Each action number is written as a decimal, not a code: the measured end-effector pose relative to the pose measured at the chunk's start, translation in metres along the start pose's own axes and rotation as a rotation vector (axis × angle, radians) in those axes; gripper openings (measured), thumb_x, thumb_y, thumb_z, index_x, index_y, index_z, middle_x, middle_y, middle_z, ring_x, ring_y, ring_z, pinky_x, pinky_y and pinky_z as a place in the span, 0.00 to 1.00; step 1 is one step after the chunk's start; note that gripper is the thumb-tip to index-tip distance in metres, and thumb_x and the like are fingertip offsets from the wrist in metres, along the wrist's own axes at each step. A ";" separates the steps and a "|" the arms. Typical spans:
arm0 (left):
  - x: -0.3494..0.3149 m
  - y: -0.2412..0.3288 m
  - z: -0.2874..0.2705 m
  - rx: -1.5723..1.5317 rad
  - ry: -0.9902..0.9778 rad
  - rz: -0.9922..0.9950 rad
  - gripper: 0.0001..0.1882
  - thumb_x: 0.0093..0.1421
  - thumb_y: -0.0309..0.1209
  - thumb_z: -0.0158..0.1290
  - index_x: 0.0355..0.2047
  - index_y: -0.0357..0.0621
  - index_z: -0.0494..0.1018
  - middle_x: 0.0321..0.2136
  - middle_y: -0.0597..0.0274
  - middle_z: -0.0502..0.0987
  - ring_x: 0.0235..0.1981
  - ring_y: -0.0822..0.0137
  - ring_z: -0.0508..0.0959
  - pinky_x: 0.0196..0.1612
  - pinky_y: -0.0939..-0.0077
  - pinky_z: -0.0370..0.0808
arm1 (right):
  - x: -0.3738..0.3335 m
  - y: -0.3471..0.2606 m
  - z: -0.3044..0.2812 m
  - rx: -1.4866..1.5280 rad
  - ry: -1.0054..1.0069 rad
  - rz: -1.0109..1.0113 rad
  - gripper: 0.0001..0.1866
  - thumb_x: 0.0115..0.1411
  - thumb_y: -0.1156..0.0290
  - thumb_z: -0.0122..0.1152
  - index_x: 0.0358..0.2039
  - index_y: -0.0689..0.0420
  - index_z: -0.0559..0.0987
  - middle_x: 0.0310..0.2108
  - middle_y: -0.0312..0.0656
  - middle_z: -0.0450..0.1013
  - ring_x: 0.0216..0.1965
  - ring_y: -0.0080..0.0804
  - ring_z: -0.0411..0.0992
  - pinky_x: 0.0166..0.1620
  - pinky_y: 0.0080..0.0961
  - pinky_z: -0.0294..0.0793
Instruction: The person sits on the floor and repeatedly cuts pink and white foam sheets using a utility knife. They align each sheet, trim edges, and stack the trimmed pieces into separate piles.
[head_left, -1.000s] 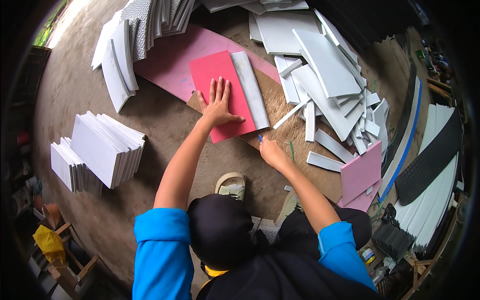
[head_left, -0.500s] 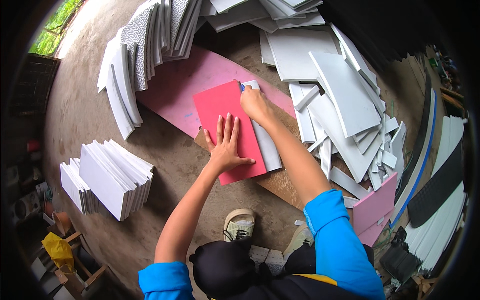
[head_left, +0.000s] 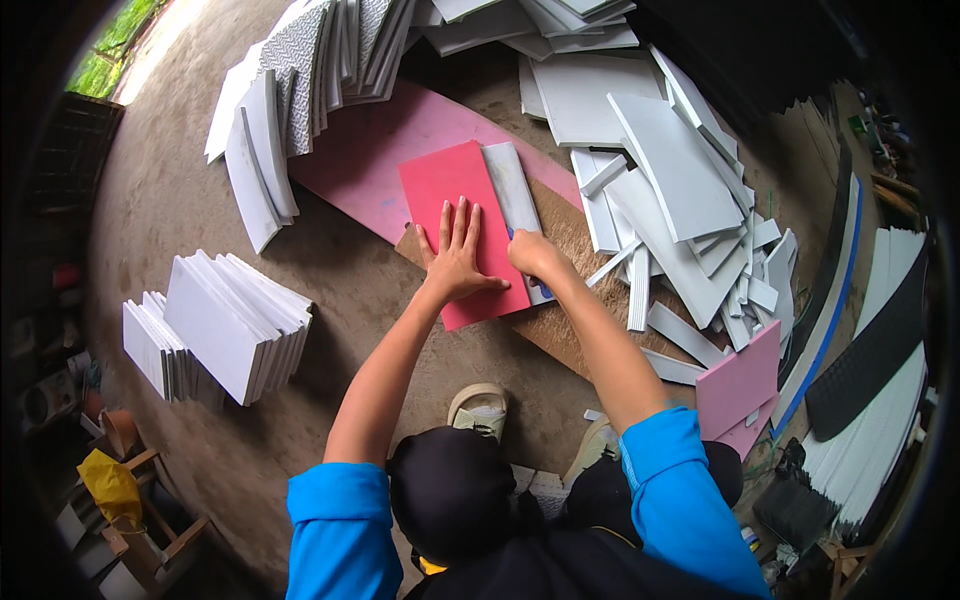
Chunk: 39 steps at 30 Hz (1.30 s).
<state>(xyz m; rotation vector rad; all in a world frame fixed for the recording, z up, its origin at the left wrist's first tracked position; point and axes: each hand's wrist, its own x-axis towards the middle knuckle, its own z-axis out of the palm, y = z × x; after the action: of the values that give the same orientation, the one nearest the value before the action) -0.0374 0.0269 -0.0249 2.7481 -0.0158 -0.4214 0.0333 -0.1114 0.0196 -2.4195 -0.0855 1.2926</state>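
Sheet (head_left: pixel 455 180), red and rectangular, lay mid-scene over a pale-grey oblong slab (head_left: pixel 513 190), on a brown board (head_left: pixel 562 215). Your left hand (head_left: pixel 459 265) spread wide over the red, apparently against slipping; your right hand (head_left: pixel 537 258) gripped a slim blue tool (head_left: pixel 546 293), the sheet's right edge perhaps its guide.

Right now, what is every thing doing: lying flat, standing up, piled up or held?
Left hand: spread open on the red board
Right hand: closed around the blue tool
Blue tool: held, mostly hidden
Red board: lying flat
White strip: flat, along the red board's right edge
White panels at left: standing on edge, close together
White pieces at right: piled loosely, overlapping
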 end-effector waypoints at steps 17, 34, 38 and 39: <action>-0.001 0.009 0.001 -0.017 0.014 0.008 0.73 0.25 0.67 0.61 0.65 0.50 0.34 0.66 0.57 0.30 0.66 0.58 0.25 0.57 0.35 0.20 | -0.023 0.068 0.060 0.104 0.805 -0.185 0.19 0.57 0.63 0.53 0.37 0.69 0.65 0.38 0.61 0.65 0.42 0.55 0.65 0.46 0.45 0.64; -0.001 0.007 -0.007 -0.005 -0.041 -0.037 0.73 0.26 0.67 0.60 0.65 0.52 0.32 0.66 0.59 0.29 0.66 0.59 0.25 0.58 0.36 0.21 | -0.037 0.035 0.021 0.302 0.669 -0.113 0.21 0.46 0.72 0.65 0.37 0.66 0.67 0.36 0.57 0.72 0.39 0.54 0.72 0.42 0.41 0.69; -0.001 0.004 -0.007 -0.005 -0.038 -0.041 0.73 0.26 0.67 0.61 0.65 0.52 0.32 0.66 0.59 0.29 0.66 0.59 0.25 0.57 0.35 0.21 | -0.042 0.039 -0.040 0.212 0.522 -0.128 0.23 0.44 0.68 0.67 0.38 0.63 0.69 0.35 0.52 0.74 0.38 0.46 0.73 0.42 0.35 0.70; 0.000 0.006 -0.006 -0.010 -0.033 -0.028 0.73 0.26 0.67 0.61 0.65 0.52 0.32 0.66 0.59 0.29 0.66 0.59 0.25 0.57 0.35 0.21 | -0.033 0.052 -0.052 0.206 0.426 -0.139 0.23 0.44 0.68 0.67 0.38 0.63 0.69 0.34 0.52 0.74 0.38 0.46 0.73 0.42 0.35 0.70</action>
<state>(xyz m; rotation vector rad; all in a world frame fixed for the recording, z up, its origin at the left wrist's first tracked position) -0.0351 0.0236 -0.0176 2.7339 0.0168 -0.4728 0.0503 -0.1832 0.0521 -2.4034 -0.0016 0.6715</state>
